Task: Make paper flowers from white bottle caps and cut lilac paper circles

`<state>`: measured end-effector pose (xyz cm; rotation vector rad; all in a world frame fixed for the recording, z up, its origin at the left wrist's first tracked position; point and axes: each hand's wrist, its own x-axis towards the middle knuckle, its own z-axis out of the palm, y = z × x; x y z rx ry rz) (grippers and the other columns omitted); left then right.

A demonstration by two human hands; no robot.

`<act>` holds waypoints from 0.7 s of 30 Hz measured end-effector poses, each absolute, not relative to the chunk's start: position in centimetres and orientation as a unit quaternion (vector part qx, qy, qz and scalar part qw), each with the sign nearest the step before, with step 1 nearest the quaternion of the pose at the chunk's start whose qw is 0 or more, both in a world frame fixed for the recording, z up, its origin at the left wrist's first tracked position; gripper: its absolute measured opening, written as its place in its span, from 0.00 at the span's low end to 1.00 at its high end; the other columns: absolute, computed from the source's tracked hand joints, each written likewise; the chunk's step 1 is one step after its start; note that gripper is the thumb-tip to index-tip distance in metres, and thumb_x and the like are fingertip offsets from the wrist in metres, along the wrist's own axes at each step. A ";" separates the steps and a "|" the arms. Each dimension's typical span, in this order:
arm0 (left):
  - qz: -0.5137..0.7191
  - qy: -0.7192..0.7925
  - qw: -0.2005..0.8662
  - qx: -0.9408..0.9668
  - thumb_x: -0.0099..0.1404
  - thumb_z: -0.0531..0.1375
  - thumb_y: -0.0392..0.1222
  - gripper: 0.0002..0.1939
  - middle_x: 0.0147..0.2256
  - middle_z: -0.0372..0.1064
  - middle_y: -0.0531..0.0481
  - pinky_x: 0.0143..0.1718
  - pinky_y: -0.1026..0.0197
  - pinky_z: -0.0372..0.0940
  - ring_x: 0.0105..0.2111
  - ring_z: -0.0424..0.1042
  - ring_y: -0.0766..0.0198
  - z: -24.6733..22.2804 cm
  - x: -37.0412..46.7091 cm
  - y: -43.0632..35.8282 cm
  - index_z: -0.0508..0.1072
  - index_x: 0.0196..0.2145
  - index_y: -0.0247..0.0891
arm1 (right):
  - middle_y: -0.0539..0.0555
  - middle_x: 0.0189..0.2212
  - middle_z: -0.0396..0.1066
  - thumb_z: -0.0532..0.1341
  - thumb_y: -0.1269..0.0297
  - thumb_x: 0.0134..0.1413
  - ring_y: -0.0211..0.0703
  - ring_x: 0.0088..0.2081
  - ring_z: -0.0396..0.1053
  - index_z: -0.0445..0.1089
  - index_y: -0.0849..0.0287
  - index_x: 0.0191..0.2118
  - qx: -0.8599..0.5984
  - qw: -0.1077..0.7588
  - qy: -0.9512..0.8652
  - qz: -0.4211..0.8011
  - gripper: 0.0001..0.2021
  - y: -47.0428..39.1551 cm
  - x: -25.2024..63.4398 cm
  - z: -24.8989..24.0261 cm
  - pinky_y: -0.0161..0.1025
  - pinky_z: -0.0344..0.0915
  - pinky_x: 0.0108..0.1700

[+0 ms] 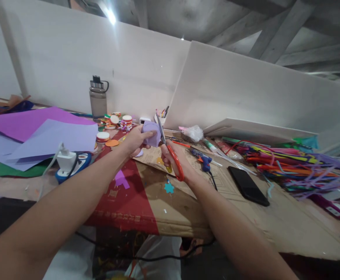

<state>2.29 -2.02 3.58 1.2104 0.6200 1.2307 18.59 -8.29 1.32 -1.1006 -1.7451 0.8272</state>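
Observation:
A piece of light purple paper is pinched in my left hand, lifted above the table. My right hand grips a pair of scissors with red-orange handles. The blades point up and away from me along the right edge of the paper; whether they are cutting it I cannot tell. Beneath my hands lies a brown cardboard piece. Closer to me rest a teal star cutout and a bright purple paper scrap.
Large purple sheets and a power strip lie left. A water bottle stands behind small round tubs. Rightward are a blue glue gun, a black phone and many coloured pipe cleaners. White boards rise behind.

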 end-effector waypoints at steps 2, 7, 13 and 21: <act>0.527 0.266 0.608 0.530 0.47 0.71 0.42 0.18 0.26 0.70 0.51 0.13 0.70 0.53 0.19 0.67 0.69 3.6 2.2 -1.9 0.71 0.34 0.35 | 0.45 0.21 0.56 0.57 0.44 0.56 0.33 0.22 0.56 0.55 0.54 0.30 -0.444 0.449 -0.697 0.339 0.19 -8.3 18.5 1.3 0.31 0.57 0.24; 0.510 0.255 0.603 0.557 0.49 0.70 0.43 0.17 0.26 0.70 0.51 0.13 0.70 0.53 0.19 0.66 0.70 3.6 1.8 -1.8 0.71 0.35 0.35 | 0.45 0.22 0.56 0.58 0.43 0.53 0.32 0.20 0.54 0.55 0.54 0.31 -0.438 0.465 -0.675 0.369 0.19 -8.3 18.3 1.1 0.31 0.55 0.20; 0.502 0.251 0.603 0.566 0.48 0.71 0.44 0.18 0.25 0.68 0.52 0.13 0.70 0.52 0.19 0.65 0.71 4.0 1.6 -2.0 0.71 0.34 0.35 | 0.45 0.23 0.56 0.58 0.44 0.54 0.32 0.21 0.54 0.56 0.54 0.32 -0.442 0.462 -0.671 0.376 0.19 -8.3 18.4 0.8 0.30 0.55 0.20; 0.475 0.260 0.597 0.592 0.49 0.70 0.43 0.17 0.25 0.69 0.51 0.12 0.70 0.53 0.18 0.65 0.71 4.0 1.1 -1.5 0.71 0.35 0.34 | 0.47 0.22 0.57 0.57 0.45 0.56 0.35 0.23 0.56 0.60 0.55 0.32 -0.453 0.436 -0.720 0.295 0.17 -8.2 18.8 1.3 0.33 0.56 0.25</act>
